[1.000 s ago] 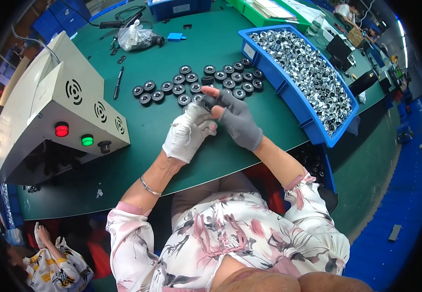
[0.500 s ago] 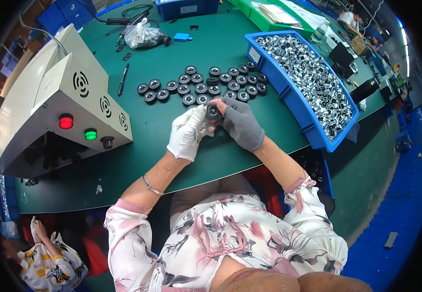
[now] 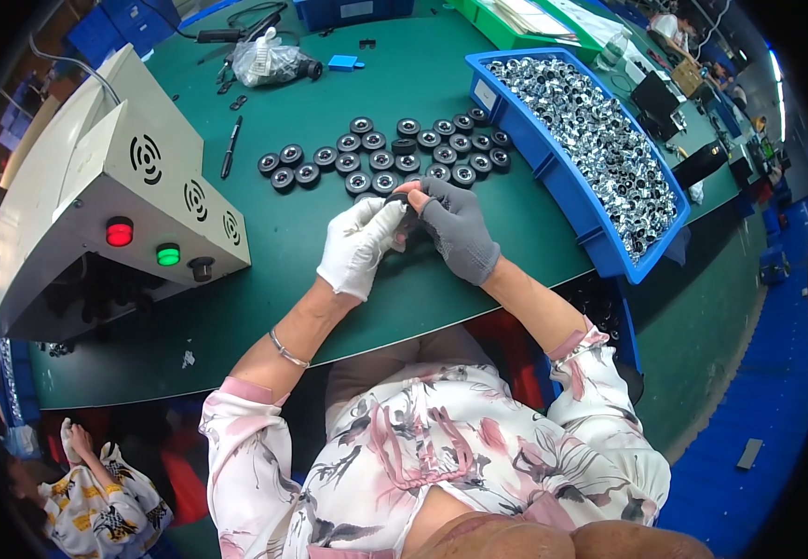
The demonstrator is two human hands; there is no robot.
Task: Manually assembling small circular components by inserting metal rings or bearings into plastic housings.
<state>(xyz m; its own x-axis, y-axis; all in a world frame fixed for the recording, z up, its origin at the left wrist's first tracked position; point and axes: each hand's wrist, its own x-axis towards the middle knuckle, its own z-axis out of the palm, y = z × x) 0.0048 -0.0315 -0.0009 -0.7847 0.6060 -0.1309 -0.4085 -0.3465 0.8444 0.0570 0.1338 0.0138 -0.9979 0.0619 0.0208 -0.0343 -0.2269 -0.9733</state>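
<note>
A small black wheel [image 3: 398, 198] is pinched between my two hands, over the green table [image 3: 301, 307]. My left hand [image 3: 357, 246], in a white glove, closes on it from the left. From the right, my right hand [image 3: 461, 233] grips it in a grey glove with bare fingertips showing. The wheel is tilted and mostly covered by the fingers. Just beyond my hands several similar black wheels [image 3: 381, 160] with shiny metal centres lie in loose clusters, most of them flat; one darker wheel [image 3: 404, 146] shows no metal centre.
A blue bin [image 3: 567, 200] full of shiny metal parts stands at the right. On the left is a cream machine [image 3: 78, 200] with red and green lights. A pen [image 3: 231, 147], a plastic bag [image 3: 262, 63] and a green tray [image 3: 514, 35] lie farther back. Another person [image 3: 106, 494] sits lower left.
Both hands have tipped the wheel, so its round face no longer shows and more of it is hidden by the fingers. The whole view has shifted slightly.
</note>
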